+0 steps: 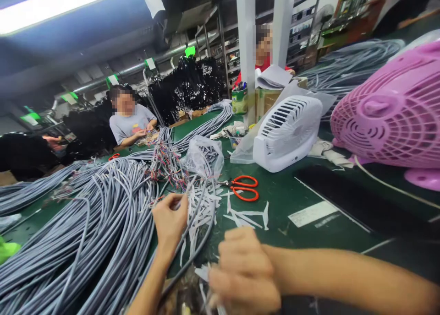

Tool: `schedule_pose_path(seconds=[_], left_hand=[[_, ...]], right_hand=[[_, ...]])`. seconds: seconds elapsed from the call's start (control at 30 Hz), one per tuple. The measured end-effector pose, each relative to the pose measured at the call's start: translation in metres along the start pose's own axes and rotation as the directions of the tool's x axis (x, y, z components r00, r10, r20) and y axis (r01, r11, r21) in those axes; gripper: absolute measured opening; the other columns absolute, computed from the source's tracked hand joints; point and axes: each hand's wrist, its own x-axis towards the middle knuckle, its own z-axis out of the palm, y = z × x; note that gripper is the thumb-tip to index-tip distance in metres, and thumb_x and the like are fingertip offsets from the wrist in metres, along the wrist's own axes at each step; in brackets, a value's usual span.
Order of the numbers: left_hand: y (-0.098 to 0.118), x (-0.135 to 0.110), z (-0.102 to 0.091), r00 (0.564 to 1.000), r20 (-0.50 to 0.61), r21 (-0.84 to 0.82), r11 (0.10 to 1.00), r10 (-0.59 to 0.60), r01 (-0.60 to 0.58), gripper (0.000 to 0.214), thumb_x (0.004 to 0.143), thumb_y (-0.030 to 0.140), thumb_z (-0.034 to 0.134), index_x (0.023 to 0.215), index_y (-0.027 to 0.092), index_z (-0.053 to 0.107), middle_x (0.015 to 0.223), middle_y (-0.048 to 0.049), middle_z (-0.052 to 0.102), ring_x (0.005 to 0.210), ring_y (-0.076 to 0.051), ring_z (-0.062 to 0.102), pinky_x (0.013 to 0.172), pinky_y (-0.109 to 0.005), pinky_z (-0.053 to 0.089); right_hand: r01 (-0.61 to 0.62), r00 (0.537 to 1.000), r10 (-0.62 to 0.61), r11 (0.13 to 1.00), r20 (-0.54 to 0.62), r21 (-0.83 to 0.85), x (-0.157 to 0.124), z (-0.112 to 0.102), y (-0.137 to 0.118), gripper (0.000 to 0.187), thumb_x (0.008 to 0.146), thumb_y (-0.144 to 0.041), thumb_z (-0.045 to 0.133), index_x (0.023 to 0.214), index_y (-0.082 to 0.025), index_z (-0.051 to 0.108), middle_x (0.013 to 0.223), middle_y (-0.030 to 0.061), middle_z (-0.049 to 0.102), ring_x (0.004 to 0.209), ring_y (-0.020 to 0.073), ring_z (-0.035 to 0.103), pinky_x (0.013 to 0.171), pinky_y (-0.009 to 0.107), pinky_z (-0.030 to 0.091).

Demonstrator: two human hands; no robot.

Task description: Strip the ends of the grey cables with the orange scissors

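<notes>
My left hand (170, 221) is closed in a pinch on the end of a grey cable (202, 232) that curves down toward my right hand. My right hand (244, 274) is a blurred fist near the bottom edge, gripping white strips (202, 274) and what looks like the same cable. A big pile of grey cables (85, 228) with coloured wire ends (165, 161) lies left of my hands. White strips of stripped sheath (240, 216) litter the green table (285, 196).
Orange-handled scissors (244, 187) lie beyond my hands. A white fan (287, 132) and a pink fan (392, 113) stand at right. A plastic bag (202, 154) sits on the cables. Two other people (129, 120) work across the table, one in red (264, 63).
</notes>
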Motion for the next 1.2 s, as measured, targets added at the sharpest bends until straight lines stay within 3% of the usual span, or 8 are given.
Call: schedule_pose_path(seconds=[0.07,0.17,0.23,0.83,1.0,1.07,1.2], left_hand=[[0.001,0.005,-0.003,0.997,0.028,-0.126,0.989,-0.073,0.076,0.022,0.069,0.032,0.060,0.058,0.014,0.066,0.053,-0.0027,0.066,0.050,-0.015,0.061,0.048,-0.022,0.046],[0.009,0.001,-0.006,0.993,0.102,-0.246,0.966,-0.050,0.074,0.023,0.070,0.033,0.060,0.063,0.012,0.068,0.055,-0.0029,0.066,0.050,-0.014,0.059,0.047,-0.020,0.046],[0.015,-0.005,-0.007,0.995,0.102,-0.261,0.964,-0.022,0.048,0.021,0.070,0.031,0.061,0.063,0.013,0.068,0.054,-0.0023,0.065,0.049,-0.013,0.058,0.047,-0.020,0.046],[0.016,-0.020,-0.002,0.992,0.043,-0.148,0.982,0.121,-0.114,0.017,0.074,0.030,0.060,0.067,0.015,0.065,0.053,-0.0015,0.065,0.049,-0.013,0.062,0.046,-0.018,0.051],[0.015,-0.024,0.001,0.982,0.023,-0.065,0.980,0.188,-0.186,0.014,0.074,0.028,0.060,0.068,0.015,0.064,0.055,-0.0011,0.066,0.045,-0.012,0.060,0.043,-0.018,0.051],[0.016,-0.026,0.002,0.972,0.008,-0.037,0.971,0.235,-0.234,0.012,0.073,0.025,0.060,0.068,0.016,0.064,0.054,-0.0003,0.065,0.042,-0.011,0.058,0.043,-0.017,0.049],[0.018,-0.023,0.001,0.970,0.001,-0.027,0.970,0.242,-0.241,0.012,0.073,0.024,0.059,0.065,0.016,0.064,0.052,0.0004,0.065,0.040,-0.010,0.057,0.041,-0.017,0.046]], right_hand=[[0.003,1.000,-0.003,1.000,0.012,-0.013,0.001,-0.003,0.001,0.039,0.093,-0.022,0.036,0.062,-0.018,0.059,0.043,-0.0024,0.052,0.040,0.0089,0.045,0.044,0.022,0.034],[-0.210,0.976,0.215,0.969,0.024,-0.132,0.005,-0.007,0.013,0.028,0.090,-0.019,0.045,0.066,-0.015,0.060,0.053,0.0006,0.059,0.044,0.0088,0.049,0.047,0.022,0.036],[-0.266,0.961,0.274,0.952,0.034,-0.153,0.007,-0.009,0.020,0.026,0.089,-0.018,0.046,0.068,-0.013,0.061,0.055,0.0013,0.060,0.046,0.0092,0.051,0.048,0.021,0.037],[-0.296,0.948,0.312,0.936,0.058,-0.192,0.006,-0.006,0.021,0.032,0.090,-0.021,0.044,0.064,-0.014,0.061,0.054,0.0011,0.060,0.047,0.0095,0.051,0.049,0.021,0.035],[-0.543,0.832,0.538,0.840,0.136,-0.003,0.009,-0.005,0.021,0.038,0.089,-0.025,0.045,0.054,-0.015,0.056,0.045,-0.0036,0.047,0.040,0.0065,0.038,0.041,0.019,0.029],[-0.579,0.810,0.570,0.814,0.141,0.038,0.009,-0.005,0.021,0.038,0.088,-0.026,0.045,0.054,-0.014,0.056,0.044,-0.0039,0.046,0.040,0.0062,0.037,0.039,0.019,0.028],[-0.419,0.907,0.418,0.908,0.051,0.010,0.006,-0.005,0.017,0.034,0.089,-0.023,0.045,0.060,-0.014,0.060,0.047,-0.0021,0.051,0.041,0.0070,0.040,0.042,0.020,0.031]])
